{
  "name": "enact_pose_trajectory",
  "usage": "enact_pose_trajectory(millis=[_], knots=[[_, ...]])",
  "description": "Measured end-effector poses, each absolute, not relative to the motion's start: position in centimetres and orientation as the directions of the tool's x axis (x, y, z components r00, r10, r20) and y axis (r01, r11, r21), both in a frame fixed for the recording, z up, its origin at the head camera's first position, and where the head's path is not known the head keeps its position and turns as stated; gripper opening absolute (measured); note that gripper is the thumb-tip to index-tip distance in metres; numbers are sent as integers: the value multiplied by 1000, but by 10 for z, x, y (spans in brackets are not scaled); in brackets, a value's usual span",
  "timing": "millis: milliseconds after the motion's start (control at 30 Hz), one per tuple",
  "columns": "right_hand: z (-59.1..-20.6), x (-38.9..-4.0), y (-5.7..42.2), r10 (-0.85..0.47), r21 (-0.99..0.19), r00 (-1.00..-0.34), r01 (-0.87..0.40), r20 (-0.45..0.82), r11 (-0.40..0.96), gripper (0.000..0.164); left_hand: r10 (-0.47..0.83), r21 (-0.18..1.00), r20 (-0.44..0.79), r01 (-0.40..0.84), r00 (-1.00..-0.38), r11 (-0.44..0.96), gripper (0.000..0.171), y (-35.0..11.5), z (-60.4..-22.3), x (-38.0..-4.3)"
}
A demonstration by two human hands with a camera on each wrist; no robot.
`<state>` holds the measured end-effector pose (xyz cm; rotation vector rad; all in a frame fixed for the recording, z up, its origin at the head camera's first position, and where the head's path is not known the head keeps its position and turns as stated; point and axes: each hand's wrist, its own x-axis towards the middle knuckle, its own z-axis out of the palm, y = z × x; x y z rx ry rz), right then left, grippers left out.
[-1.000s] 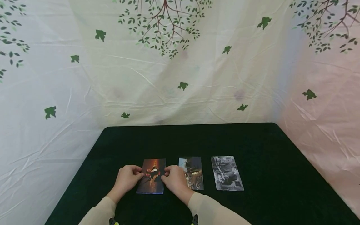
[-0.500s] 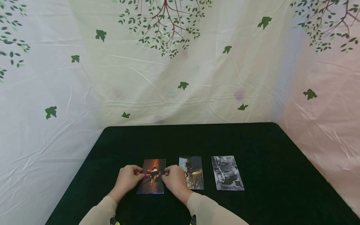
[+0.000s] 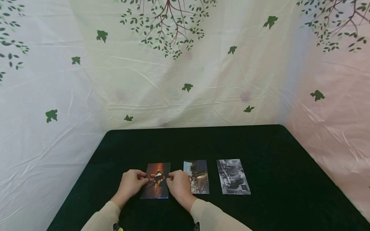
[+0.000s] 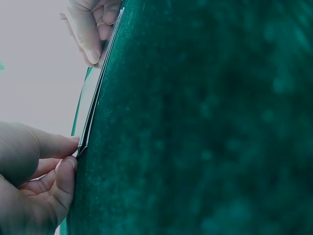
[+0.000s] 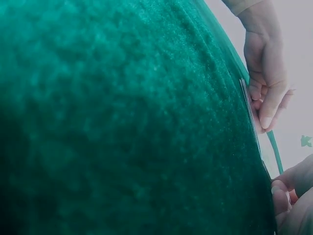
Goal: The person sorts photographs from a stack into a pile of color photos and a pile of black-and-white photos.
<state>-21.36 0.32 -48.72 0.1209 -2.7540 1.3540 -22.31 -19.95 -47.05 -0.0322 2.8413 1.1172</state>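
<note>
In the head view a small stack of picture cards (image 3: 156,189) lies on the dark green table, its top card an orange-brown picture with a dark figure. My left hand (image 3: 130,184) pinches its left edge between thumb and fingers. At the opposite edge my right hand (image 3: 180,186) pinches it likewise. Seen from the side in the left wrist view, the stack (image 4: 90,107) shows thin layers slightly parted at the near corner, where left thumb and fingers meet. In the right wrist view, the right hand (image 5: 293,200) is partly cut off by the frame.
Right of the stack lies a colour picture card (image 3: 200,176), partly covered by the right hand. Farther right is a black-and-white picture card (image 3: 233,176), slightly turned. The green tabletop (image 3: 190,141) ends at a pale cloth backdrop (image 3: 162,96) printed with leaves and birds.
</note>
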Motion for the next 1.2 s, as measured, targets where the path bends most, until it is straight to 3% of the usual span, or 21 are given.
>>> enact_pose_trajectory(millis=[400,600,900,1200], knots=[[-476,-213,7,-77,-808,-997,-52,9,587,22,5,696,-88,-58,-996,716,23,-204,-469,-222],[-468,-208,24,-88,-818,-996,-61,12,572,26,-19,696,-11,-21,-1000,717,20,-196,-460,-220],[-459,-211,88,-10,-799,-998,-54,60,599,17,38,762,73,80,-997,642,18,-150,-437,-216],[-457,-216,132,61,-771,-997,3,47,637,24,164,771,72,159,-984,617,23,-103,-444,-219]])
